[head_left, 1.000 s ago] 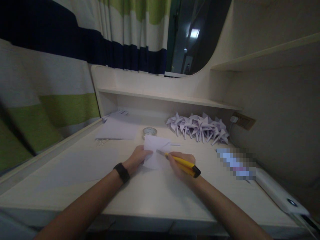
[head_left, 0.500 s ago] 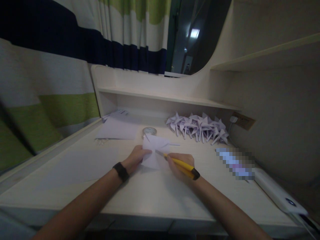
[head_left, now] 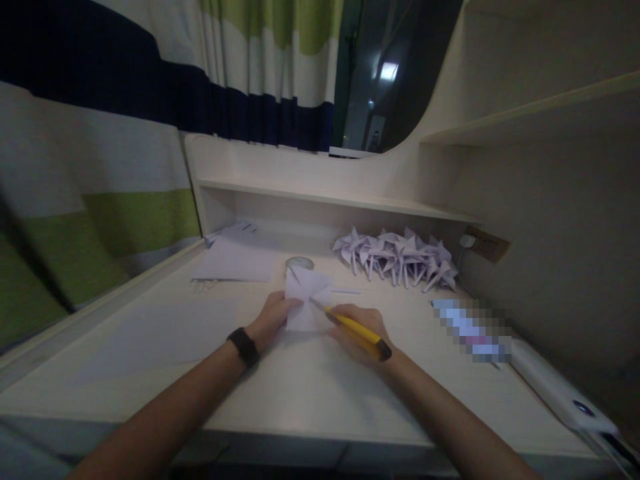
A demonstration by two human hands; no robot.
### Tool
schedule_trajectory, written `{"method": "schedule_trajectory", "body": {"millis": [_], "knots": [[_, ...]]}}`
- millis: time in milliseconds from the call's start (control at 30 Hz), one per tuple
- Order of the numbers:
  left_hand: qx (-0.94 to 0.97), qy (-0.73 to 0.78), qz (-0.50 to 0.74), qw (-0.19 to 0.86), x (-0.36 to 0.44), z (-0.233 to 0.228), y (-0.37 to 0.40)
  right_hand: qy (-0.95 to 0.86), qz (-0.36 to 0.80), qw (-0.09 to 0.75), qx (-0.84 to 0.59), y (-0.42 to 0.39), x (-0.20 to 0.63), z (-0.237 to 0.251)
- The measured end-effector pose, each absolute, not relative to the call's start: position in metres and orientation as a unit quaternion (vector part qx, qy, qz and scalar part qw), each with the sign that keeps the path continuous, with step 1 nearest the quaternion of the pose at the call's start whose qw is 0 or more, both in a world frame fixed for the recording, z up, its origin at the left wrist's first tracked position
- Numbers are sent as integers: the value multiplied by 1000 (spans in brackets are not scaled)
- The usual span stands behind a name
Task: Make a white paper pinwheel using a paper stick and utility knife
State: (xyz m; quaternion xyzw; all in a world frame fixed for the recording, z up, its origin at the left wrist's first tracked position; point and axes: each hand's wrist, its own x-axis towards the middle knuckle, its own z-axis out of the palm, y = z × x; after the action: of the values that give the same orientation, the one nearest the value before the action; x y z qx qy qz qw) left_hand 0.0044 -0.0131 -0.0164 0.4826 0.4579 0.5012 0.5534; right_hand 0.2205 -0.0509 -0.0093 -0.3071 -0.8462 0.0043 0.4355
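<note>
My left hand [head_left: 274, 319], below a dark wristband, pinches the left edge of a small white paper square [head_left: 306, 319] with slits running in from its corners. My right hand [head_left: 361, 331] grips a yellow utility knife [head_left: 357, 327]. The knife's blade tip rests at about the middle of the paper; whether it pierces the sheet I cannot tell. Just behind the paper lies a roll of tape [head_left: 300, 263], partly covered by it. A thin white paper stick [head_left: 346, 291] pokes out to the right of the square.
A row of white paper pinwheels [head_left: 397, 257] lies at the back right. Stacked paper sheets [head_left: 237, 255] are at the back left, with loose paper [head_left: 160, 333] in front. On the right are a blurred-out phone [head_left: 467, 331] and a long white case [head_left: 560, 387].
The paper square has turned and tilted slightly, its lower edge now higher. My right hand and the knife have shifted a little left, the blade staying near the paper's middle.
</note>
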Motion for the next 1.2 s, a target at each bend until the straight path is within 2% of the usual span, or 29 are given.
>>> {"method": "schedule_trajectory", "body": {"millis": [233,333,567,733,1000,1200], "knots": [[516,491,525,466,4,-27,-4,-895,-2,293,-336,-45,224,-13],[547,506,523,413,3,-31,-1,-889,-30,276,-364,-43,221,-21],[599,540,500,316,4,-27,-6,-852,-82,335,-395,-43,221,-26],[643,546,471,257,6,-22,-10,-810,-70,391,-431,-46,221,-20],[677,538,453,216,9,-21,-13,-661,162,554,-480,-56,209,1],[659,536,467,244,9,-20,-13,-559,293,611,-478,-52,209,12]]}}
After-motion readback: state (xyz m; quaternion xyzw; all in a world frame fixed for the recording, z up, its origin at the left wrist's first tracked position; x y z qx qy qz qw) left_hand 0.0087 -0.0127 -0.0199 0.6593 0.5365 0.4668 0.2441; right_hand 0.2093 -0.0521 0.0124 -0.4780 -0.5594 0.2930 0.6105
